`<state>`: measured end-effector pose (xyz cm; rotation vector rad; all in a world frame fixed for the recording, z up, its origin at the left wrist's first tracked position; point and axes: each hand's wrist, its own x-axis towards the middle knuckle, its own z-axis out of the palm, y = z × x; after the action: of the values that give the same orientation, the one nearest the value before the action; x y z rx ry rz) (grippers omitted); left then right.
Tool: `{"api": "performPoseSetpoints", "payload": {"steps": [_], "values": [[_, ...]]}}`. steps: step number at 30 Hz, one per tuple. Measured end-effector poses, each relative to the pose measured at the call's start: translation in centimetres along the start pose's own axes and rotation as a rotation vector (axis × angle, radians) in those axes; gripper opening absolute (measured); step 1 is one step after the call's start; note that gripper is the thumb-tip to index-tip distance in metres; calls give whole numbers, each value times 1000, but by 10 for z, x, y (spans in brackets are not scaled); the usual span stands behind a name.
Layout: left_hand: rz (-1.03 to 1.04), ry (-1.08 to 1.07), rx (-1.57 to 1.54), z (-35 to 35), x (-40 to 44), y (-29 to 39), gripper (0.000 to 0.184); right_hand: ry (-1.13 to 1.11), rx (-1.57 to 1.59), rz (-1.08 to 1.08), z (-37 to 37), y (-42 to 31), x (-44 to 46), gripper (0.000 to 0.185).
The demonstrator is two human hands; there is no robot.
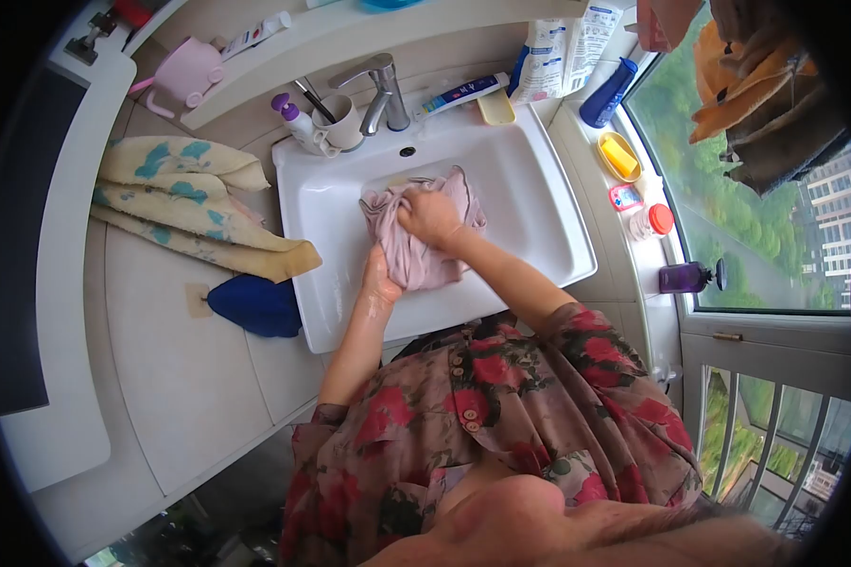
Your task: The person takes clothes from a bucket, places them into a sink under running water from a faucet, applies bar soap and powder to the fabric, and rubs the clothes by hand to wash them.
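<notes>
A bunched, wet-looking pink cloth [424, 260] lies in the white sink [539, 227], folded over itself with a darker edging along its far side. My right hand [429, 215] presses down on its upper part, fingers curled into the fabric. At the cloth's near left side, my left hand [379, 276] grips the edge, its fingers mostly hidden by the folds. The left wrist looks wet. Beyond both hands stands the chrome faucet [384, 93], with the overflow hole below it.
A white pump bottle [296, 125] and a cup [340, 123] stand at the sink's back left. A toothpaste tube [463, 93] and soap dish [496, 108] lie behind. A patterned towel [180, 203] and blue cloth [255, 305] hang over the left counter. Bottles line the right windowsill.
</notes>
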<state>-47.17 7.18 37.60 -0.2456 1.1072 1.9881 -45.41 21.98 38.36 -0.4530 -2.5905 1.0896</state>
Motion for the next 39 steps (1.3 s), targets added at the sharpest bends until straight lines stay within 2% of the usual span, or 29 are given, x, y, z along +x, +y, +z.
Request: {"api": "performPoseSetpoints", "payload": {"steps": [1, 2, 4, 5, 7, 8, 9, 10, 11, 12, 14, 15, 17, 18, 19, 21, 22, 23, 24, 25, 26, 27, 29, 31, 33, 34, 35, 37, 39], "values": [[10, -11, 33, 10, 0, 4, 45, -82, -9, -43, -11, 3, 6, 28], [13, -11, 20, 15, -3, 9, 45, 20, 62, -130, -18, -3, 7, 30], [305, -41, 315, 10, -8, 24, 45, 130, 140, -282, -30, -19, -1, 33], [337, -100, 505, -10, 0, 38, 45, 138, 151, -350, -32, -28, -8, 33], [369, 55, 564, -33, -7, 59, 42, -85, 164, -368, -27, -38, -30, 28], [370, 55, 565, -46, -9, 69, 42, -202, 177, -442, -23, -36, -38, 31], [287, 168, 614, -61, -11, 76, 39, -322, 189, -514, -16, -29, -44, 34], [201, 283, 661, -75, -12, 78, 37, -324, 190, -512, -10, -18, -44, 34], [201, 287, 657, -87, -12, 76, 37, -511, 240, -493, -3, -1, -39, 37], [263, 313, 821, -97, -14, 73, 33, -701, 290, -472, -6, 6, -32, 40], [482, 411, 1128, -94, -23, 67, 31, -576, 3, -147, -12, 30, -7, 41], [481, 422, 1123, -83, -29, 66, 31, -363, -65, -149, -6, 48, 4, 35], [670, 592, 1380, -63, -39, 68, 32, -277, -182, -32, -7, 66, 31, 39], [553, 617, 1405, -51, -46, 69, 39, -236, -243, 26, -7, 70, 39, 42], [547, 625, 1400, -54, -44, 60, 39, -245, -244, 22, -3, 70, 42, 42], [513, 395, 1107, -61, -37, 41, 48, 13, -338, -30, 15, 70, 46, 46], [398, 351, 1212, -62, -33, 37, 68, -165, -399, -61, 26, 66, 40, 47], [395, 359, 1213, -52, -35, 34, 68, -342, -457, -91, 38, 59, 33, 49], [226, 286, 886, -34, -40, 35, 77, -292, -497, -139, 83, 81, 32, 44], [64, 209, 554, -24, -42, 36, 87, -258, -290, 48, 90, 70, 30, 28], [-22, 188, 551, -43, -24, 30, 103, -107, 119, 188, 97, 60, 28, 22], [-21, 184, 549, -56, -8, 27, 103, 52, 528, 320, 102, 51, 24, 20], [-182, 40, 80, -70, 15, 21, 107, -226, 856, 480, 49, -6, 10, 20], [-161, -18, 54, -42, 13, 29, 108, -193, 768, 134, 44, -21, -11, 20], [-43, -97, -103, -27, 16, 32, 101, -477, 770, 96, 19, -40, -26, 20], [201, -335, -14, -20, 32, 29, 97, -443, 703, -54, 5, -53, -32, 18], [255, -440, -62, -20, 37, 25, 96, -408, 635, -196, -5, -64, -39, 17], [235, -476, -166, -18, 44, 13, 93, -364, 627, -251, -5, -75, -51, 16], [197, -412, -212, -21, 44, 4, 91, -336, 421, -585, 0, -78, -56, 10]]}}
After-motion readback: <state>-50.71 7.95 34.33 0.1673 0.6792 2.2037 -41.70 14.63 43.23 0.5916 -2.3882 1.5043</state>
